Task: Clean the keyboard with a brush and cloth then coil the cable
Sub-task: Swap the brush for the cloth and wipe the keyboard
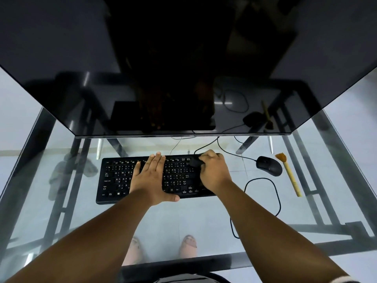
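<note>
A black keyboard (pixel 142 178) lies flat on a glass table (pixel 204 219), directly in front of a large dark monitor (pixel 183 68) whose lower edge hangs just behind it. The left hand (pixel 152 178) rests palm-down across the middle of the keys, fingers straight and close together, thumb stretched out along the keyboard's near edge — it holds nothing, only presses. The right hand (pixel 214 172) is over the keyboard's right end, fingers curled round a small dark cloth (pixel 196 161) bunched against the keys near the top row; how much of the cloth is tucked inside the fist cannot be told. To the right of the keyboard, apart from it, sits a black mouse (pixel 269 166), and just beside the mouse on its far side lies the brush (pixel 288 174), a pale wooden handle with tan bristles pointing away from the person, untouched on the glass. A thin black cable (pixel 273 193) loops loosely over the table right of the keyboard and runs down toward the near edge — which device it belongs to is unclear. More cable trails from behind the keyboard up under the monitor. Through the glass, the table's dark metal frame and the person's two feet (pixel 188 246) on a pale floor are visible.
</note>
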`<state>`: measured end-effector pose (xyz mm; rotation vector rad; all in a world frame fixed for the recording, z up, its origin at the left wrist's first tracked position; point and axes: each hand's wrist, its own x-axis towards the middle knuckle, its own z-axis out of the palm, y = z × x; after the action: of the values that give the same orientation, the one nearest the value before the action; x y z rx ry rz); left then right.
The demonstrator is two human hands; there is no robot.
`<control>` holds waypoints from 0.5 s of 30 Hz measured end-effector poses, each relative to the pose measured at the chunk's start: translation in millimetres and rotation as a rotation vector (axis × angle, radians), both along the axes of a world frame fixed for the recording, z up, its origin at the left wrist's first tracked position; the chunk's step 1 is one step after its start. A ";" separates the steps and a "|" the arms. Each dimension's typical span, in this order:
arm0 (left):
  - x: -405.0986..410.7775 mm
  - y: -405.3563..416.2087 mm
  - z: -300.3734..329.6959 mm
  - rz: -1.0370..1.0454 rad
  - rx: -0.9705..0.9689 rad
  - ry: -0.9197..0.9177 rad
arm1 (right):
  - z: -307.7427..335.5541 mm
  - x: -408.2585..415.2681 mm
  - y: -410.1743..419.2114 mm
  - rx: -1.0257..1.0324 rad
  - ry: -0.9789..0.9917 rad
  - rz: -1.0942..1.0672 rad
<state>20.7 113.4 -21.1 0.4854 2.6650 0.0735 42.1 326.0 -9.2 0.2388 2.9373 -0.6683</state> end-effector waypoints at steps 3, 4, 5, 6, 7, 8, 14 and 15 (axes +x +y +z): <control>-0.3 0.2 0.0 -0.001 -0.001 -0.006 | 1.4 -0.3 21.1 0.054 -0.049 -0.043; -0.1 0.0 -0.1 0.001 0.000 -0.009 | 1.4 -0.9 29.6 0.079 -0.058 -0.088; 0.1 -0.1 -0.3 0.003 0.000 -0.010 | 1.4 -2.3 36.9 0.089 -0.061 -0.145; 0.2 -0.4 -0.4 0.002 -0.001 -0.009 | 1.4 -4.2 41.1 0.088 -0.062 -0.193; 0.3 -0.4 -0.3 0.001 0.000 -0.008 | 1.7 -6.9 41.8 0.086 -0.066 -0.219; -0.1 -0.5 -0.4 -0.001 0.002 -0.007 | 2.4 -10.6 38.4 0.087 -0.076 -0.222; 3.1 -2.7 -3.0 0.055 -0.005 0.006 | 2.3 -23.0 -21.3 0.011 -0.038 0.042; 4.9 -3.6 -3.6 0.082 0.000 0.010 | 1.1 -21.5 -22.5 -0.008 -0.027 0.060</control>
<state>25.6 109.8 -24.7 0.3775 2.6939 0.0956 20.6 303.5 -8.1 0.1569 2.9027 -0.6627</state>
